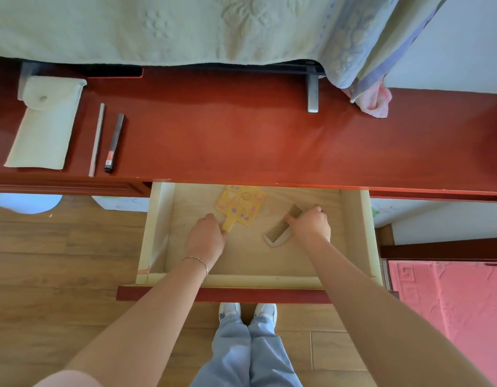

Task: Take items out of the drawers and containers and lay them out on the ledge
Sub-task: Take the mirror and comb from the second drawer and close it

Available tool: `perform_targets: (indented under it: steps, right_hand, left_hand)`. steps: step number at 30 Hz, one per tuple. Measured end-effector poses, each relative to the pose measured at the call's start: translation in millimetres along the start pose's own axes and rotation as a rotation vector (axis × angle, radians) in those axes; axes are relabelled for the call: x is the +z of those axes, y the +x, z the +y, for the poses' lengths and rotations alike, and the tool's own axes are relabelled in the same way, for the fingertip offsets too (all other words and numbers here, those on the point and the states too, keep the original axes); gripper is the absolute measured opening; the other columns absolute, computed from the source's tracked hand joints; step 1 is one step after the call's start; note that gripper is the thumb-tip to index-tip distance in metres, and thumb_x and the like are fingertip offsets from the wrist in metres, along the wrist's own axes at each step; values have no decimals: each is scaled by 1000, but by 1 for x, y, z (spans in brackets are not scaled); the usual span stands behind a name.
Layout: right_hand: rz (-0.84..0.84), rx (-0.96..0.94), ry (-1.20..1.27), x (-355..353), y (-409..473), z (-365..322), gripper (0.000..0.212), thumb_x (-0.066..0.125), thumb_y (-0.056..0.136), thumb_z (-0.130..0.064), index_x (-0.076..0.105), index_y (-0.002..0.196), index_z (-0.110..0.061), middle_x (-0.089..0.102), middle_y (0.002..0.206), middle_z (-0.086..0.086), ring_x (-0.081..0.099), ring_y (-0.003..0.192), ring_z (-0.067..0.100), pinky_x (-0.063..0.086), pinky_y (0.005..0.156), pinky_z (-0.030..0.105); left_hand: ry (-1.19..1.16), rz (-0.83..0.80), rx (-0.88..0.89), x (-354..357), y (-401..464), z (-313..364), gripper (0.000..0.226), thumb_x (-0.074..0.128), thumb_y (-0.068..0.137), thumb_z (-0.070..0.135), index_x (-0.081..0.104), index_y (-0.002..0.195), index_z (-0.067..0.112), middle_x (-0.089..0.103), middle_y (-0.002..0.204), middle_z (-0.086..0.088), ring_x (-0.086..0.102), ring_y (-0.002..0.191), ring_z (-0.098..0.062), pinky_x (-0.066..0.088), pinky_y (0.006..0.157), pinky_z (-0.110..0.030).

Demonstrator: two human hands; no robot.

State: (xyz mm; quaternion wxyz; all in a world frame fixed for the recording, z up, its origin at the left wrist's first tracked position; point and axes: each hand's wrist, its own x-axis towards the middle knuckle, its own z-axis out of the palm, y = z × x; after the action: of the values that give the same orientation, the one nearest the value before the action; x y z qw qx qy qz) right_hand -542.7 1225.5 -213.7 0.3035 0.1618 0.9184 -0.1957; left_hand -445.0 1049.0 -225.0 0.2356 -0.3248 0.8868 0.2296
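Note:
A pale wooden drawer point(356, 233) stands pulled out below the red ledge point(241, 141). Inside lie a yellow hand mirror point(240, 203) with purple decorations and a brown comb point(279, 229). My left hand point(205, 238) closes its fingers around the mirror's handle. My right hand point(311, 222) pinches the comb at its upper end; both items still rest on the drawer floor. On the ledge's left end lie a white pouch point(46, 127), a thin grey stick point(97, 139) and a dark pen-like tube point(114, 142).
A pale green bedspread point(158, 26) hangs over the ledge's far side, with a metal bracket point(312, 92) and a pink cloth point(372, 100) near it. A pink mat point(451, 311) lies on the floor at right. My legs and shoes stand before the drawer front point(158, 293).

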Motion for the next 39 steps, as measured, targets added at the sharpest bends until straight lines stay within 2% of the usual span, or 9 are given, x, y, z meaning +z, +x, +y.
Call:
perform_targets:
  steps: [6, 11, 15, 18, 22, 30, 32, 35, 39]
  right_hand:
    - [-13, 98, 107, 6, 9, -4, 62, 67, 81, -32, 41, 126, 1, 53, 127, 14, 54, 114, 31, 48, 92, 39]
    - [-73, 102, 174, 3, 13, -2, 46, 70, 79, -29, 59, 113, 0, 60, 119, 13, 57, 111, 29, 47, 88, 33]
    - [-76, 116, 249, 4, 9, -3, 49, 70, 79, -30, 56, 115, 0, 62, 115, 13, 60, 105, 29, 46, 80, 32]
    - [-75, 111, 321, 6, 6, -3, 39, 64, 84, -24, 53, 114, -3, 63, 111, 12, 61, 100, 30, 48, 77, 34]
    - [-80, 81, 372, 7, -1, 0, 15, 59, 87, -17, 50, 95, -9, 59, 94, 8, 60, 96, 29, 46, 74, 33]
    - [-96, 63, 386, 9, -7, 5, 15, 58, 88, -16, 46, 80, -11, 55, 86, 4, 59, 86, 26, 49, 74, 35]
    - [-105, 65, 393, 11, -7, 6, 10, 57, 88, -16, 50, 90, -9, 56, 88, 4, 57, 83, 24, 47, 71, 33]
    - [-114, 70, 429, 13, -8, 8, 23, 58, 88, -19, 50, 107, -9, 57, 91, 3, 56, 83, 22, 48, 73, 34]
    - [-104, 26, 440, 12, -11, 11, 11, 57, 88, -20, 52, 95, -14, 55, 77, -3, 56, 79, 21, 47, 70, 32]
  left_hand:
    - [32, -17, 10, 5, 0, 7, 22, 49, 92, 18, 50, 108, 4, 56, 109, -14, 59, 94, -31, 44, 71, -35]
    - [11, -63, -36, 8, -5, 14, 25, 48, 92, 17, 47, 112, 2, 52, 117, -15, 58, 100, -31, 45, 77, -36]
    - [50, -85, -52, 7, -6, 19, 30, 49, 91, 19, 45, 115, 1, 50, 119, -14, 58, 102, -31, 46, 79, -36]
    - [102, -72, -18, 8, -7, 20, 30, 49, 91, 19, 45, 115, 1, 50, 119, -14, 60, 98, -31, 46, 76, -36]
    - [158, -51, 32, 11, -10, 21, 37, 51, 91, 20, 41, 122, 1, 45, 123, -14, 61, 99, -30, 50, 76, -36]
    - [239, -43, 60, 12, -13, 23, 41, 56, 89, 23, 41, 120, 1, 42, 123, -13, 63, 97, -28, 48, 68, -34]
    - [244, -39, 70, 12, -13, 22, 38, 55, 89, 22, 42, 118, 2, 43, 122, -13, 63, 95, -29, 45, 64, -33]
    - [223, -45, 76, 9, -12, 21, 37, 55, 89, 21, 41, 119, 4, 47, 119, -12, 61, 98, -30, 45, 66, -34]
    - [146, -118, 108, 3, -10, 17, 37, 55, 89, 20, 44, 121, 6, 51, 117, -13, 58, 101, -31, 47, 76, -35]
